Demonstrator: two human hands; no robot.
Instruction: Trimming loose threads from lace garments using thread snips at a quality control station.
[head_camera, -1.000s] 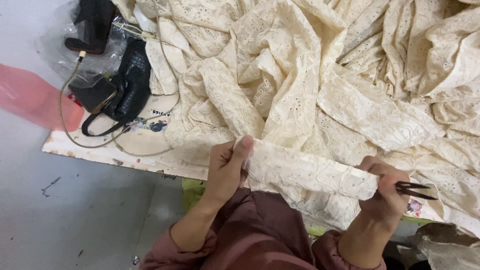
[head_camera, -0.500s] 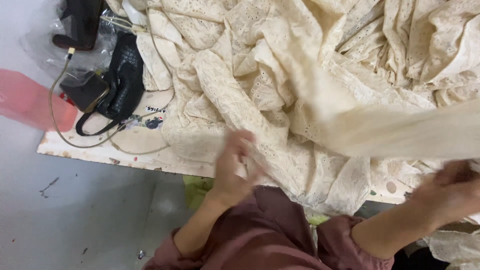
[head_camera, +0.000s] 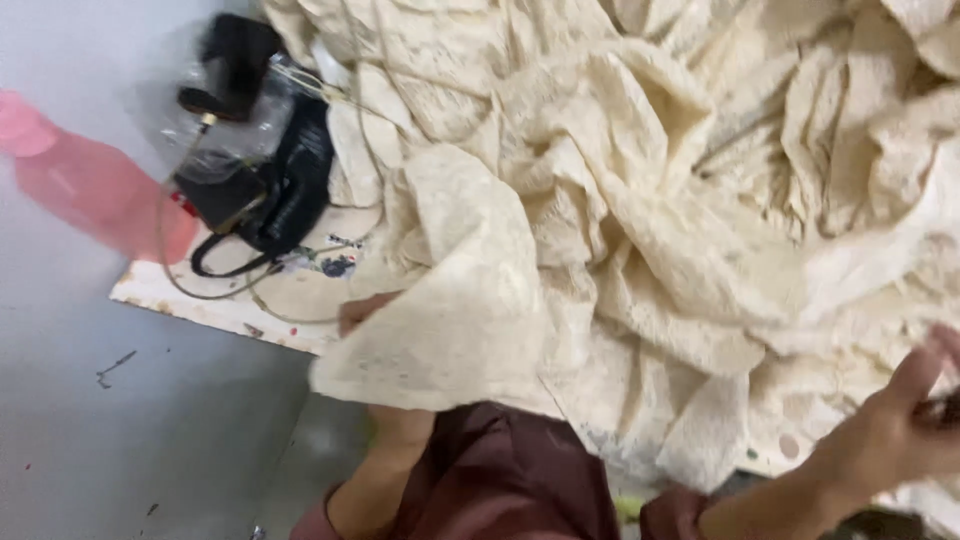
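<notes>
The cream lace fabric (head_camera: 640, 200) covers nearly all of the desk (head_camera: 215, 305), heaped in deep folds, and one flap of it hangs over the desk's near edge. The left hand (head_camera: 365, 315) is under that flap, mostly hidden, only fingertips showing at the flap's left edge, so I cannot tell whether it pinches or merely props the cloth. The right hand (head_camera: 905, 425), at the lace's lower right, is curled around something small and dark, too blurred to name; it appears closed on it. To handle the flap well, judging from this, the cloth should be drawn taut between both hands so the edge lies flat rather than bunched. Left of the lace lie a black bag (head_camera: 270, 190) with its strap, a clear plastic wrap (head_camera: 200, 120) and a thin cable (head_camera: 175, 270), close enough to snag. A pink patch (head_camera: 90, 185) marks the floor beyond.
</notes>
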